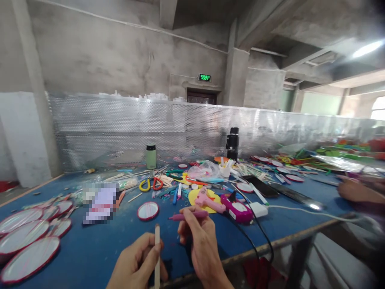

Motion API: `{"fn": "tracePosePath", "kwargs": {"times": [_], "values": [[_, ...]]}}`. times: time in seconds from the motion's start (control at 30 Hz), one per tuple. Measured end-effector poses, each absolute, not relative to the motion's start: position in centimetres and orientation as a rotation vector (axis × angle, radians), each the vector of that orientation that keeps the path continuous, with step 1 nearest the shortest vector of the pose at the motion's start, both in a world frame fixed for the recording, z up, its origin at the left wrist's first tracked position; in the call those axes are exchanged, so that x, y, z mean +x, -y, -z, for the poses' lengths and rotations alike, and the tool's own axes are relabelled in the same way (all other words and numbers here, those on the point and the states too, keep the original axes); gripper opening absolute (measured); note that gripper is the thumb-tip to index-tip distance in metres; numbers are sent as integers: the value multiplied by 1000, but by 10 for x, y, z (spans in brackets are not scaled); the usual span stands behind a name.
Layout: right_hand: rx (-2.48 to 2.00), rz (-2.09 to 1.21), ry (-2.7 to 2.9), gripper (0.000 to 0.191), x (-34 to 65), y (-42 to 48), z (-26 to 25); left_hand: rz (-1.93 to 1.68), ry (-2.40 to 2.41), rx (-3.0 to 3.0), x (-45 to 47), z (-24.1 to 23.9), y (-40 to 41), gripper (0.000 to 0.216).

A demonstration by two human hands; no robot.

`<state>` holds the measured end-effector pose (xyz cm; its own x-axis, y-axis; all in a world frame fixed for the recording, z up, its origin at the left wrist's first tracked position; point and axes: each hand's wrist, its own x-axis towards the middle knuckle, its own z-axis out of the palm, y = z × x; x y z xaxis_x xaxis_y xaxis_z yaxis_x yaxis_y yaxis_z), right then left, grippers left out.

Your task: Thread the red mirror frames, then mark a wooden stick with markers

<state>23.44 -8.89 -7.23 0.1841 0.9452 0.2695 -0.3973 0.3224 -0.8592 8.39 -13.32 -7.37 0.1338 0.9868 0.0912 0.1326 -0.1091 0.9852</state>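
Note:
My left hand (138, 261) is closed around a flat wooden stick (157, 257), held upright near the table's front edge. Between the thumb and fingers of my right hand (200, 241) is a purple pen (192, 216), its thin tip pointing left. The pen and stick are apart. Just beyond my hands lies a small round disc (148, 210) with a white face and red rim. A pink glue gun (209, 200) rests on a yellow round piece (195, 197) past my right hand, beside a purple-magenta device (237, 208).
Larger red-rimmed discs (30, 259) overlap at left, near a blurred-out lilac item (100, 204). Behind are pliers-like handles (144, 185), a green bottle (151, 156) and a black flask (232, 144). Phones (260, 186), a white plug (258, 209), cables and another person's arm (356, 194) are at right.

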Motion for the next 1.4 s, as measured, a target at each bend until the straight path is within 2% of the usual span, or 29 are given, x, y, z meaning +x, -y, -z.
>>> {"fn": "tracePosePath", "kwargs": {"times": [0.23, 0.7, 1.4], "values": [[-723, -1043, 960, 44, 236, 90, 72, -1067, -1130, 1506, 77, 78, 128, 48], [-636, -992, 1043, 29, 238, 92, 77, -1104, -1147, 1506, 82, 78, 126, 39], [-647, -937, 1118, 28, 236, 100, 75, -1085, -1133, 1596, 80, 75, 130, 39]]}}
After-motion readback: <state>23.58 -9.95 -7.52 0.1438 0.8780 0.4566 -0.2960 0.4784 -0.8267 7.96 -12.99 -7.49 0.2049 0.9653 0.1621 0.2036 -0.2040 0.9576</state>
